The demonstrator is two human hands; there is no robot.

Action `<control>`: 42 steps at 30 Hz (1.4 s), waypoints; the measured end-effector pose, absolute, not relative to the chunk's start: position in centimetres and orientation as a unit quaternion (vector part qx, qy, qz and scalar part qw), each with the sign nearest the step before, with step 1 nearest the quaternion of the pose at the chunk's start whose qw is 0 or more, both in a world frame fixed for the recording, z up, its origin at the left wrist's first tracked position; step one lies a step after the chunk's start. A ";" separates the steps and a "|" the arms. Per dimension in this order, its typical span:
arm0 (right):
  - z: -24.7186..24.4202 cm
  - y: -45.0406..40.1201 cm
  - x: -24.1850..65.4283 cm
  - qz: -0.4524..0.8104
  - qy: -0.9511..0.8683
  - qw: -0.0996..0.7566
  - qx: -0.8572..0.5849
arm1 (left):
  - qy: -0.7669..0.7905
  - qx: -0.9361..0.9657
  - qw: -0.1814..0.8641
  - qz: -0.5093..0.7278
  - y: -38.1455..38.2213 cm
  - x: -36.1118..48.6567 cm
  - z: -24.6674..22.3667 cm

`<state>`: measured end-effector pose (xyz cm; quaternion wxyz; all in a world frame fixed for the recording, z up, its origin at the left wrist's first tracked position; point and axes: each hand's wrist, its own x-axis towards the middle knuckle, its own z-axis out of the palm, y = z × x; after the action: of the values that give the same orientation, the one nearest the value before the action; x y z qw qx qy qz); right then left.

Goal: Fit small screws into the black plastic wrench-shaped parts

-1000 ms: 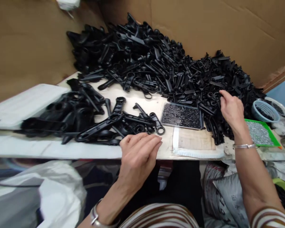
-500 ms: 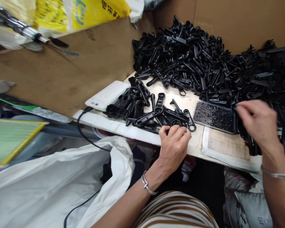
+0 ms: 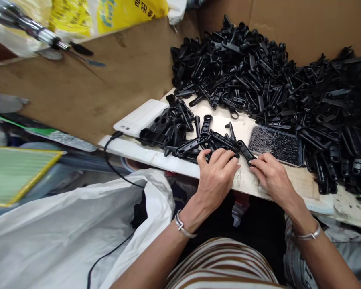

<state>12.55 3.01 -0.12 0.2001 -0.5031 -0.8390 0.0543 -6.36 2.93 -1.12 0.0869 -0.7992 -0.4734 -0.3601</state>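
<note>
My left hand [image 3: 218,176] lies at the table's front edge with its fingers curled round a black plastic part, mostly hidden under them. To its right, my right hand [image 3: 273,176] has thumb and fingertips pinched together at the near end of a black slotted plastic lever [image 3: 246,151]. Whatever is between those fingertips is too small or covered to make out. More black levers [image 3: 194,143] lie just beyond my left hand. A shallow clear tray [image 3: 301,156] of tiny dark pieces sits behind my right hand.
A big heap of black plastic parts [image 3: 252,72] fills the back and right of the table, against cardboard [image 3: 313,28]. A white phone-like device [image 3: 141,116] with a black cable [image 3: 108,160] lies left. An electric screwdriver [image 3: 45,36] hangs upper left; a white sack [image 3: 63,233] stands below.
My right hand has moved left and nearer, from beside the tray's right edge to the lever's end. My left hand stays at the same black parts. The whole view has shifted slightly.
</note>
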 end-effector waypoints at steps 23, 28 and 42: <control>-0.5 -2.2 19.7 0.132 -0.792 0.271 -0.531 | -0.323 -0.917 0.001 -0.234 2.6 -3.0 -1.2; -0.4 -2.3 19.5 0.131 -0.784 0.276 -0.540 | -0.321 -0.920 -0.016 -0.224 2.5 -3.0 -1.0; -0.7 -1.5 19.1 0.168 -0.771 0.266 -0.554 | -0.310 -0.927 -0.053 -0.205 2.6 -3.1 -1.1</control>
<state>19.11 -1.48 -0.70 0.2655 -0.5538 -0.7711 0.1680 -3.08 2.62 -1.10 -0.0528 -0.9269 -0.3098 -0.2054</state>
